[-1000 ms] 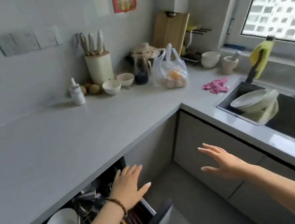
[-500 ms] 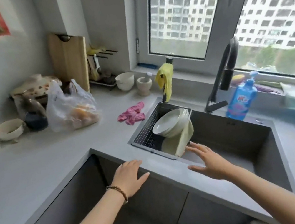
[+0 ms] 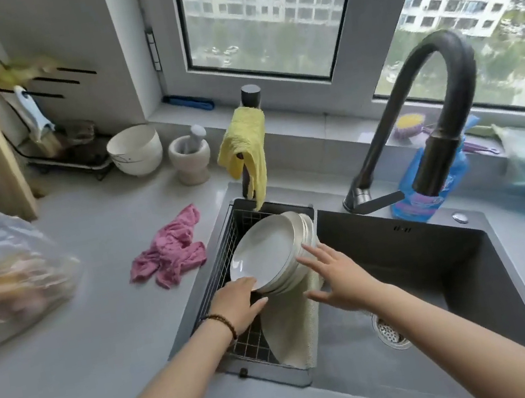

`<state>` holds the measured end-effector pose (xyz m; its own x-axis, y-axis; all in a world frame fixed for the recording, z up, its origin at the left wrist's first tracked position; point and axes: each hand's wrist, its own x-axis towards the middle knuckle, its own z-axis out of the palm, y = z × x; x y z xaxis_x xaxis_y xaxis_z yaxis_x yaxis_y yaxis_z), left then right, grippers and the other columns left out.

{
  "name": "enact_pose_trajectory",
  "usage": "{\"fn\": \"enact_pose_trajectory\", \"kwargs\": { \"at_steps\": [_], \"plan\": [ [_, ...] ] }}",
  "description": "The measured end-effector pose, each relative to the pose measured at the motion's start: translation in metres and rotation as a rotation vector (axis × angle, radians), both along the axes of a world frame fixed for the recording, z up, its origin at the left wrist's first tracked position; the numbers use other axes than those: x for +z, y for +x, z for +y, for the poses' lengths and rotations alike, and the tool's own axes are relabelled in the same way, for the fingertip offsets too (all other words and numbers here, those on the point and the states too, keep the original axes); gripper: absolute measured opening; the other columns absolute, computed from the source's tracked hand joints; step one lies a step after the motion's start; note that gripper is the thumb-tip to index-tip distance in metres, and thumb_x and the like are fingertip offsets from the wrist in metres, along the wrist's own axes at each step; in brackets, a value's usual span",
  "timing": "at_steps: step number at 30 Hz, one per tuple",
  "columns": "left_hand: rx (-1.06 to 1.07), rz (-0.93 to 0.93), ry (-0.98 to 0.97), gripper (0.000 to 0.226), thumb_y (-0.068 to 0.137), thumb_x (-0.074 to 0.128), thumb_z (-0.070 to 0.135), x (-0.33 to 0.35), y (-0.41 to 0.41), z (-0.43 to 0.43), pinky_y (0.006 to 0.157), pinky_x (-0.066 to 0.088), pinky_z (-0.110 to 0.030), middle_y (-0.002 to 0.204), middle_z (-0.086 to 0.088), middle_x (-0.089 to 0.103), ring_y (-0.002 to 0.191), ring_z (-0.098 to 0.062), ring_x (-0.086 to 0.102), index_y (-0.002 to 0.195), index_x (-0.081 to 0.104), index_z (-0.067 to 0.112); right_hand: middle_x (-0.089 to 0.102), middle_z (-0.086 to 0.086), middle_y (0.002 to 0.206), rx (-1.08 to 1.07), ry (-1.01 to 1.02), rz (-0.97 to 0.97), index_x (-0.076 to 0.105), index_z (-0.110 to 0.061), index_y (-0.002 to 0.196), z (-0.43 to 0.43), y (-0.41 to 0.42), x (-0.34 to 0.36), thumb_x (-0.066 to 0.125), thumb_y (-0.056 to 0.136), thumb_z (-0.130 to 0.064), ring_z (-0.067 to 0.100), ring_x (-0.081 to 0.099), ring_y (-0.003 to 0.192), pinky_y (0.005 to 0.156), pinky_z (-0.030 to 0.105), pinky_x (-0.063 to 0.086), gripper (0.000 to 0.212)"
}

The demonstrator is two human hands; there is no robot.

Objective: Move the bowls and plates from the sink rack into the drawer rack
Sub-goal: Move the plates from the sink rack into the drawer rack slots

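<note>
The left hand (image 3: 236, 302) meets the lower rim of the frontmost of the plates (image 3: 263, 254); whether its fingers have closed round it I cannot tell. The right hand (image 3: 335, 277) holds nothing, its fingers spread wide just beside the stack's right edge. The plates are glossy, white and shallow. They lean on edge in one stack, perhaps four, in the wire sink rack (image 3: 222, 268).
</note>
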<state>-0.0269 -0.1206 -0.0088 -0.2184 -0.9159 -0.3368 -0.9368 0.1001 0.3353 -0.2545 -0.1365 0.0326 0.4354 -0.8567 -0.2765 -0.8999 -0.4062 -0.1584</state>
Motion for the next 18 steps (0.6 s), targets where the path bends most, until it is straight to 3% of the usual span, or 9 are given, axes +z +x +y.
{"fn": "enact_pose_trajectory", "kwargs": {
  "at_steps": [5, 9, 18],
  "plan": [
    [-0.037, 0.034, 0.067, 0.053, 0.094, 0.044, 0.045, -0.029, -0.01, -0.031, 0.105, 0.038, -0.036, 0.144, 0.002, 0.043, 0.13, -0.019, 0.043, 0.14, 0.037, 0.02, -0.004, -0.008, 0.163, 0.048, 0.002, 0.038, 0.018, -0.036, 0.152, -0.026, -0.001, -0.022, 0.053, 0.091, -0.053, 0.021, -0.011, 0.15, 0.121, 0.041, -0.002, 0.073],
    [-0.061, 0.077, 0.095, 0.027, 0.092, 0.052, 0.03, -0.039, -0.021, -0.046, 0.088, 0.048, -0.035, 0.116, -0.003, 0.064, 0.109, -0.025, 0.058, 0.116, 0.056, 0.02, -0.007, -0.011, 0.162, 0.104, -0.028, 0.043, 0.016, -0.04, 0.152, -0.031, -0.008, -0.029, 0.053, 0.092, -0.051, 0.017, -0.019, 0.147, 0.119, 0.037, -0.007, 0.071],
    [-0.261, -0.228, 0.18, 0.03, 0.093, 0.042, 0.005, -0.037, -0.026, -0.065, 0.087, 0.046, -0.034, 0.112, -0.016, 0.064, 0.104, -0.031, 0.06, 0.118, 0.058, 0.006, -0.011, -0.015, 0.159, 0.137, -0.035, 0.007, 0.017, -0.041, 0.151, -0.031, -0.013, -0.032, 0.055, 0.092, -0.049, 0.013, -0.026, 0.141, 0.114, 0.031, -0.009, 0.071]
  ]
}}
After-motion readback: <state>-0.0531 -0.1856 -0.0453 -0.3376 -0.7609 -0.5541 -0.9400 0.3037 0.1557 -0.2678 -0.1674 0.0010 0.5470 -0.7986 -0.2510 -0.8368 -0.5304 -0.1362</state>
